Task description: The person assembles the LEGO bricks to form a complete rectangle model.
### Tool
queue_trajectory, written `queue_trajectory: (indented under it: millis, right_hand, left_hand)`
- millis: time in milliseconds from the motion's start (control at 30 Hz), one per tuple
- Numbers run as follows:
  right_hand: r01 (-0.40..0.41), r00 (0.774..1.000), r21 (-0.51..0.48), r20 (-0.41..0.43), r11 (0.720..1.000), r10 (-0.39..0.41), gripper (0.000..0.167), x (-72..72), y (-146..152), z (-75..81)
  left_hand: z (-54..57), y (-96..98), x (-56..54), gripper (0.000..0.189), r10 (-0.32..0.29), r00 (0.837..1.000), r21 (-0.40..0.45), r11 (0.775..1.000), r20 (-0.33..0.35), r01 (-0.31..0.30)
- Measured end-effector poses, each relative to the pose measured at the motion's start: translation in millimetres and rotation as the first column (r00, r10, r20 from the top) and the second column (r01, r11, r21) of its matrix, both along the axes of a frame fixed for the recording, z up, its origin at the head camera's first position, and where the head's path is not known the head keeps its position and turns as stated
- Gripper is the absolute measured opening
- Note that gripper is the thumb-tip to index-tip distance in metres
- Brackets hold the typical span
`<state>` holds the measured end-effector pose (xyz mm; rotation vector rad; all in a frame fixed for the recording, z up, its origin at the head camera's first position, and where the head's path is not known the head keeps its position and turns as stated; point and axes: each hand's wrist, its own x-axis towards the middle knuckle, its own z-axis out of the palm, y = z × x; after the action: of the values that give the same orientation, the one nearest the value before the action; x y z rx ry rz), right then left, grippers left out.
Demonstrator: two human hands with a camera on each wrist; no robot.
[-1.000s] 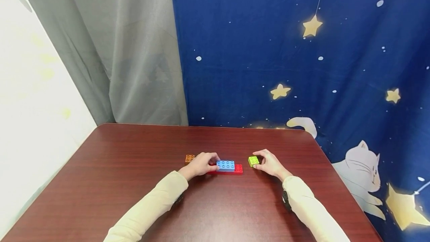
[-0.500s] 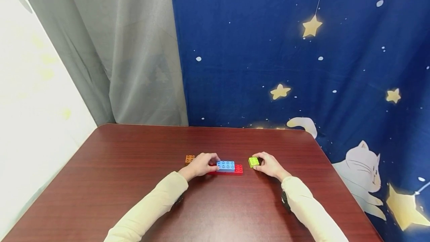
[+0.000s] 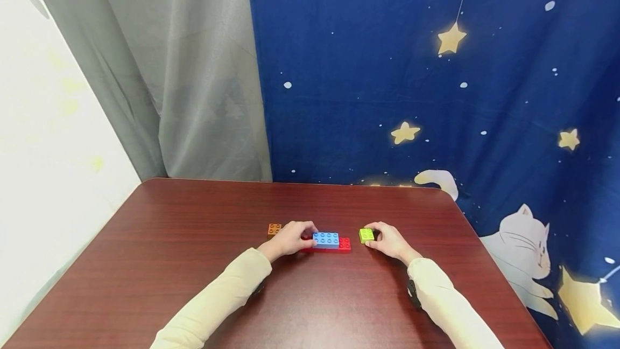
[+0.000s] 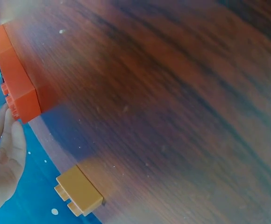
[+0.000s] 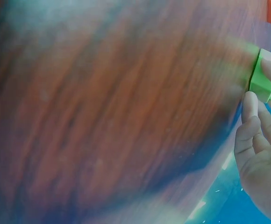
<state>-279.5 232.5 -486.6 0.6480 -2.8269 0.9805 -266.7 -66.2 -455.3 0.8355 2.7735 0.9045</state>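
Note:
A blue toy brick (image 3: 326, 240) sits on top of a longer red brick (image 3: 345, 244), whose right end sticks out from under it. My left hand (image 3: 293, 237) pinches the blue brick at its left end and covers part of the red one. To the right, thumb and finger of my right hand (image 3: 391, 241) pinch a small lime-green brick (image 3: 366, 235) on the table. In the right wrist view the thumb lies against the green brick (image 5: 259, 81). Behind my left wrist an orange-brown brick (image 3: 274, 230) is partly hidden; the left wrist view shows this brick (image 4: 82, 189) standing apart.
All the bricks are on a dark red-brown wooden table (image 3: 310, 295). Beyond its back edge hang a grey curtain (image 3: 213, 96) and a blue star-patterned curtain (image 3: 349, 96). A bright white surface (image 3: 53, 149) borders the left side.
My right hand has come slightly nearer, its fingers lower around the green brick, which has shifted a touch toward me. The left hand and the blue and red bricks look unmoved.

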Motion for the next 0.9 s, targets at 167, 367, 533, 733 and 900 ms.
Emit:
queue_trajectory:
  millis: [167,367,533,733,900]
  right_hand:
    - [0.003,1.0,-0.011,0.013,1.0,-0.003,0.038,4.4,-1,2.1]
    - [-0.007,1.0,-0.009,0.028,1.0,0.007,0.038,8.6,0,1.6]
    - [-0.023,1.0,-0.017,0.016,1.0,0.023,0.038,11.6,1,0.7]
    - [-0.029,1.0,-0.024,0.009,0.999,0.03,0.037,14.1,1,1.0]
    - [-0.052,0.999,-0.036,0.011,0.998,0.052,0.037,17.2,-2,3.7]
  left_hand:
    - [0.0,-0.1,0.3,0.024,0.001,1.0,0.006,1.0,0.002,-0.001]
    - [-0.8,-0.2,0.4,0.024,0.001,1.0,0.008,1.0,-0.004,-0.001]
    - [-1.0,-0.1,0.9,0.024,0.002,1.0,0.006,1.0,-0.002,-0.002]
    - [-1.7,0.2,0.4,0.024,0.005,1.0,0.005,1.0,0.006,-0.005]
    - [-1.6,-0.2,0.0,0.024,-0.001,1.0,0.006,1.0,-0.005,0.001]
